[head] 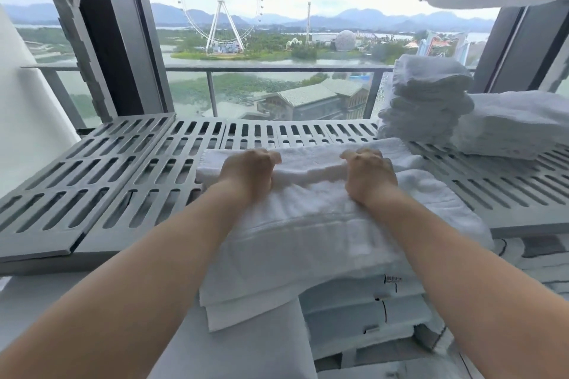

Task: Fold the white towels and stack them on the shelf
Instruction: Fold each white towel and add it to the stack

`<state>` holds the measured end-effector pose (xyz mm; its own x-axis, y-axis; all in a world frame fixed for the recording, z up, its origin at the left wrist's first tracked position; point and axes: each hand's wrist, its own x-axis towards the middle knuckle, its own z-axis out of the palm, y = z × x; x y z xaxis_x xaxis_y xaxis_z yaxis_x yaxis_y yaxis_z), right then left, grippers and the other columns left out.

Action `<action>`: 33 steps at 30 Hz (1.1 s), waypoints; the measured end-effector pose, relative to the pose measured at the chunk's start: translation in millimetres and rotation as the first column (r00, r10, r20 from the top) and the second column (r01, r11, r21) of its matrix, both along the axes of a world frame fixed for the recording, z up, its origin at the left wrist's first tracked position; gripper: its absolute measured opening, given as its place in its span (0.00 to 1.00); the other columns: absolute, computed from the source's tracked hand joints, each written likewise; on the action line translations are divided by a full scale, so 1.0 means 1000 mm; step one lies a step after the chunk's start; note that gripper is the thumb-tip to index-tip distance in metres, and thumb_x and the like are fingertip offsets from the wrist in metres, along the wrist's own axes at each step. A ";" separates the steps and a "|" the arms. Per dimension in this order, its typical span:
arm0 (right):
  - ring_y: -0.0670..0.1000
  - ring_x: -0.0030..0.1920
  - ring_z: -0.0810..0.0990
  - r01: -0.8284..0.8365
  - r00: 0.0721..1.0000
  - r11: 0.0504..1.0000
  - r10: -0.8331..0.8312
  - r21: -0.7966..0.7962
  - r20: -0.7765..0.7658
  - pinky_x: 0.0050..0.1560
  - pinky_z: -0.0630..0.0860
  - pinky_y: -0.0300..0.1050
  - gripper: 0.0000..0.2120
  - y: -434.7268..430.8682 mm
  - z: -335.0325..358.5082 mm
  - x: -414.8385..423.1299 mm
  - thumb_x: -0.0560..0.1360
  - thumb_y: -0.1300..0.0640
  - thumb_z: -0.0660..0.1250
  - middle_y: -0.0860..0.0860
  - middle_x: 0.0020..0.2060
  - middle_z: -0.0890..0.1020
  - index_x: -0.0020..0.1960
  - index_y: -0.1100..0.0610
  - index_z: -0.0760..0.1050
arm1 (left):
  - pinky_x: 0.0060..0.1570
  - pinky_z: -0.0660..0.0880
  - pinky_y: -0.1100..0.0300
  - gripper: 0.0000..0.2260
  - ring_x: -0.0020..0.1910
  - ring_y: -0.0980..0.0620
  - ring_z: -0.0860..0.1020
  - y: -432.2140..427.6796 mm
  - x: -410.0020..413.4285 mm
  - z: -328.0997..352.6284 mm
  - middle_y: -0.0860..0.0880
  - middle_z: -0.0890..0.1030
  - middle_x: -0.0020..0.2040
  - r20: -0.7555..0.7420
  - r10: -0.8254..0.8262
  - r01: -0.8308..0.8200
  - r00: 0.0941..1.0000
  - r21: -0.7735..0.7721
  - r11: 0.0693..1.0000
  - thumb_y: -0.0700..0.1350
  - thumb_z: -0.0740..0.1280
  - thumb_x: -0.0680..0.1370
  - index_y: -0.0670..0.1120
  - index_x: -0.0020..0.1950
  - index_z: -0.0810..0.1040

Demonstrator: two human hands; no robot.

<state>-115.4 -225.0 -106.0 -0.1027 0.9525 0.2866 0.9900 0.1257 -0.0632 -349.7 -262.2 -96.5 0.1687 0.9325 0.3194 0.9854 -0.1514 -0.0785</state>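
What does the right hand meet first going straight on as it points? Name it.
The right hand would first run over the far strip of the white towel it grips, then bare slatted shelf. The folded towel stack sits to its right, probably clear, though depth is unclear.

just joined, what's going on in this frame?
A person is folding a white towel on the grey slotted shelf. The left hand and the right hand each grip a bunched fold across the towel, fingers curled into the cloth. The towel's near end reaches past the shelf's front edge. Two stacks of folded towels already sit at the right of the shelf: a tall stack and a flatter stack beside it.
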 end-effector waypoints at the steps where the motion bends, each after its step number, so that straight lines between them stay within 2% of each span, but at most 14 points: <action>1: 0.61 0.65 0.72 0.008 1.000 1.000 -0.008 -0.017 0.009 0.64 0.68 0.53 0.24 0.006 0.001 0.008 0.74 0.62 0.61 0.57 0.64 0.75 0.68 0.50 0.72 | 0.52 0.80 0.49 0.22 0.60 0.45 0.80 0.003 0.007 0.000 0.48 0.79 0.64 -0.008 0.010 -0.010 1.000 -0.002 1.000 0.38 0.60 0.79 0.52 0.71 0.72; 3: 0.60 0.65 0.72 0.000 1.000 0.999 0.000 -0.049 0.016 0.64 0.68 0.53 0.23 0.018 0.003 0.023 0.74 0.61 0.61 0.57 0.64 0.75 0.68 0.49 0.72 | 0.50 0.81 0.49 0.21 0.58 0.45 0.80 0.011 0.022 -0.002 0.48 0.79 0.63 -0.020 0.023 -0.023 1.000 0.008 1.000 0.39 0.60 0.79 0.52 0.71 0.72; 6: 0.59 0.65 0.74 -0.105 0.994 0.989 0.102 -0.104 -0.032 0.65 0.72 0.53 0.24 0.035 0.008 0.045 0.74 0.62 0.59 0.57 0.64 0.77 0.69 0.50 0.72 | 0.48 0.80 0.50 0.20 0.57 0.46 0.80 0.027 0.043 -0.006 0.49 0.79 0.62 -0.015 0.049 -0.048 0.999 0.022 0.999 0.41 0.60 0.79 0.54 0.71 0.71; 10: 0.57 0.64 0.76 -0.206 0.978 0.975 0.203 -0.085 -0.037 0.64 0.74 0.52 0.23 0.059 0.013 0.080 0.75 0.62 0.58 0.55 0.63 0.78 0.67 0.49 0.73 | 0.46 0.77 0.52 0.23 0.57 0.46 0.81 0.047 0.057 -0.011 0.49 0.80 0.62 -0.034 0.131 -0.130 0.991 0.035 0.991 0.37 0.57 0.78 0.55 0.70 0.72; 13: 0.57 0.65 0.75 -0.198 0.980 0.976 0.198 -0.094 -0.007 0.64 0.74 0.50 0.21 0.076 0.008 0.111 0.75 0.61 0.59 0.55 0.62 0.78 0.65 0.48 0.76 | 0.46 0.79 0.52 0.23 0.51 0.46 0.82 0.055 0.060 -0.017 0.49 0.83 0.56 -0.030 0.187 -0.187 0.982 0.021 0.982 0.36 0.55 0.79 0.58 0.64 0.77; 15: 0.57 0.62 0.76 -0.197 0.980 0.979 0.196 -0.044 -0.019 0.60 0.74 0.48 0.19 0.085 0.006 0.127 0.75 0.62 0.59 0.55 0.60 0.79 0.60 0.49 0.79 | 0.45 0.78 0.52 0.21 0.48 0.45 0.82 0.059 0.060 -0.018 0.48 0.84 0.53 -0.031 0.215 -0.213 0.976 0.047 0.976 0.37 0.56 0.80 0.59 0.60 0.79; 19: 0.58 0.56 0.79 -0.171 0.983 0.984 0.174 0.049 -0.064 0.53 0.77 0.50 0.17 0.099 0.004 0.142 0.74 0.64 0.57 0.56 0.53 0.82 0.54 0.53 0.81 | 0.42 0.74 0.54 0.15 0.46 0.44 0.80 0.061 0.058 -0.016 0.46 0.83 0.47 -0.011 0.263 -0.260 0.965 0.119 0.958 0.40 0.57 0.80 0.54 0.52 0.82; 22: 0.60 0.52 0.81 -0.139 0.982 0.988 0.147 0.072 -0.118 0.47 0.77 0.49 0.13 0.109 0.004 0.139 0.71 0.65 0.59 0.59 0.49 0.83 0.48 0.57 0.81 | 0.39 0.70 0.54 0.12 0.41 0.46 0.76 0.065 0.060 -0.012 0.47 0.82 0.44 0.064 0.267 -0.272 0.962 0.083 0.959 0.38 0.58 0.78 0.50 0.41 0.78; 24: 0.61 0.51 0.81 -0.104 0.975 0.992 0.117 0.076 -0.191 0.44 0.75 0.49 0.12 0.116 0.004 0.138 0.70 0.65 0.60 0.60 0.48 0.83 0.46 0.59 0.80 | 0.39 0.70 0.54 0.11 0.41 0.46 0.75 0.067 0.061 -0.007 0.48 0.80 0.42 0.104 0.275 -0.280 0.956 0.039 0.959 0.38 0.58 0.76 0.49 0.38 0.74; 28: 0.63 0.50 0.80 -0.052 0.954 0.988 0.092 0.146 -0.286 0.42 0.71 0.48 0.11 0.131 0.004 0.139 0.71 0.64 0.60 0.60 0.46 0.83 0.48 0.60 0.80 | 0.39 0.69 0.54 0.13 0.42 0.44 0.75 0.068 0.054 0.005 0.48 0.79 0.42 0.145 0.292 -0.303 0.945 0.065 0.951 0.34 0.59 0.71 0.51 0.42 0.75; 33: 0.66 0.45 0.79 -0.020 0.894 0.953 0.152 0.301 -0.421 0.40 0.64 0.46 0.10 0.146 0.019 0.137 0.72 0.66 0.61 0.65 0.41 0.82 0.44 0.63 0.81 | 0.39 0.71 0.53 0.15 0.42 0.40 0.77 0.076 0.030 0.029 0.44 0.80 0.40 0.147 0.332 -0.354 0.932 0.168 0.920 0.31 0.60 0.72 0.49 0.46 0.78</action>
